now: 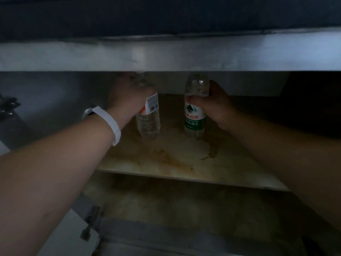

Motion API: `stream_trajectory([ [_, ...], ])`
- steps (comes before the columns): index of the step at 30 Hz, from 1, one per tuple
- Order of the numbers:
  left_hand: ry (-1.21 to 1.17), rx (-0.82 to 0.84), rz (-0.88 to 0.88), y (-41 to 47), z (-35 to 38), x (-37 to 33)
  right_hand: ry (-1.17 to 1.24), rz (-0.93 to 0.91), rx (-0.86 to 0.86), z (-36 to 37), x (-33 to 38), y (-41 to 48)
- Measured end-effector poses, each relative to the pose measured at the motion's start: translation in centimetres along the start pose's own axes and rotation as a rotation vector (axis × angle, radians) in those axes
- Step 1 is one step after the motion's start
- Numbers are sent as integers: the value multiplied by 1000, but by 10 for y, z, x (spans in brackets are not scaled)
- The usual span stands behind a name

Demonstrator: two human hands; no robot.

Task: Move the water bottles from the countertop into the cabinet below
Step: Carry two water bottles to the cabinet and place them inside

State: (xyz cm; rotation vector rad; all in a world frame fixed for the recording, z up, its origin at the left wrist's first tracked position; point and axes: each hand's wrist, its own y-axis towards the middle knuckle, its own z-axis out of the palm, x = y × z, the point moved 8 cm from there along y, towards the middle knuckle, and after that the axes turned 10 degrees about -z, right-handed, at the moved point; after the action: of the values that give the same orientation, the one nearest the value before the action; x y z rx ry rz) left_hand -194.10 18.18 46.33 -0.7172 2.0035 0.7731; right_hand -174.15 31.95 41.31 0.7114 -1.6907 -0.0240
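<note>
Both my arms reach into the dim cabinet under the countertop. My left hand (127, 97), with a white band on the wrist, grips the upper part of a clear water bottle (148, 122) with a white and red label; the bottle tilts slightly and its base is at the stained shelf (175, 163). My right hand (214, 104) holds a second clear bottle with a green and white label (195, 117), upright on the same shelf. The two bottles stand side by side, a short gap between them. Both caps are hidden by the countertop edge.
The grey countertop front edge (166, 56) runs across the view just above the bottle tops. A lower shelf (175, 206) lies under the stained one. An open cabinet door with a hinge (90, 218) hangs at the lower left. The cabinet's right side is dark.
</note>
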Motion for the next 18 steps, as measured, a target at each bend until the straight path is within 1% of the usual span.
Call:
stream_trajectory([
  [4,-17,0,20,7,9,2,6,9,-33,0,-11,7],
  [10,-106,-29,52,2,3,16,19,-11,-43,3,-18,5],
  [15,-149,43,34,-7,7,23,-3,-11,4,6,-18,-6],
  [18,-108,94,4,-20,4,36,-60,-10,-8,2,-14,-27],
])
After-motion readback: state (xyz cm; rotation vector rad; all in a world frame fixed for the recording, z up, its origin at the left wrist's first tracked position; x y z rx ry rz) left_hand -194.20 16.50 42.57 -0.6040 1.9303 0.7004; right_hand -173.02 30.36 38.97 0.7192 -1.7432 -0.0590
